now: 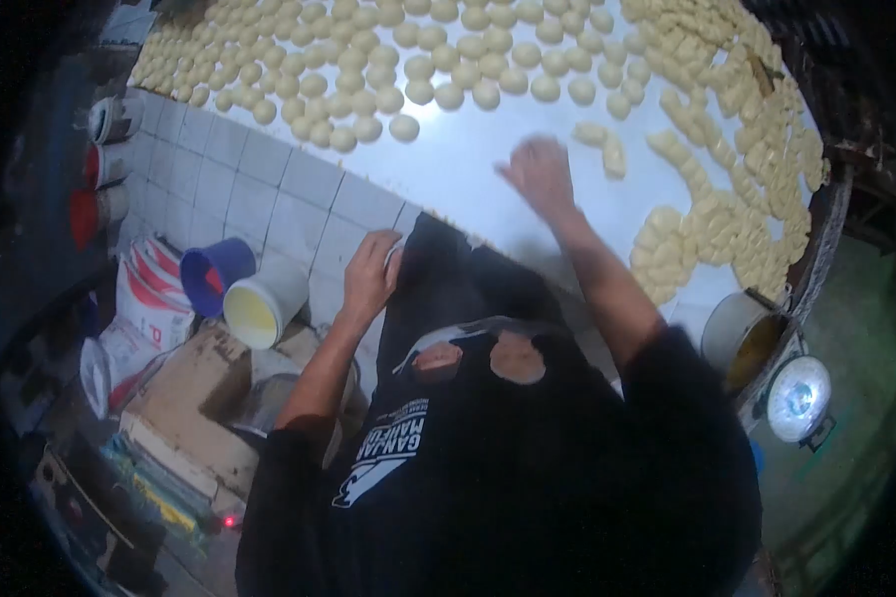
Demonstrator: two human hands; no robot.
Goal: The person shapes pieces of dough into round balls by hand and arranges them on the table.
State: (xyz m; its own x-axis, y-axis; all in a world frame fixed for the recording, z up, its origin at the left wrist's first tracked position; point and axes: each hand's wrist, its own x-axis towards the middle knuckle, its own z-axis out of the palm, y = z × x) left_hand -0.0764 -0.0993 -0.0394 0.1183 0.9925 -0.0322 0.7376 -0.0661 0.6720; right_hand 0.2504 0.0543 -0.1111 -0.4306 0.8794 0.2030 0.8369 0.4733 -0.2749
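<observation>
Over the white tabletop, my right hand is held with its fingers curled, blurred by motion; anything under them is hidden. My left hand rests by the table's near edge, its fingers bent downward, and I cannot make out anything in them. Many round dough balls lie in rows across the far and left side of the table. Two small dough pieces lie just right of my right hand. Uneven dough lumps are heaped along the right side.
Below the tiled side of the table are a purple bucket, a white bucket, a red and white sack and a cardboard box. At the right stand a metal pot and a bright round lamp.
</observation>
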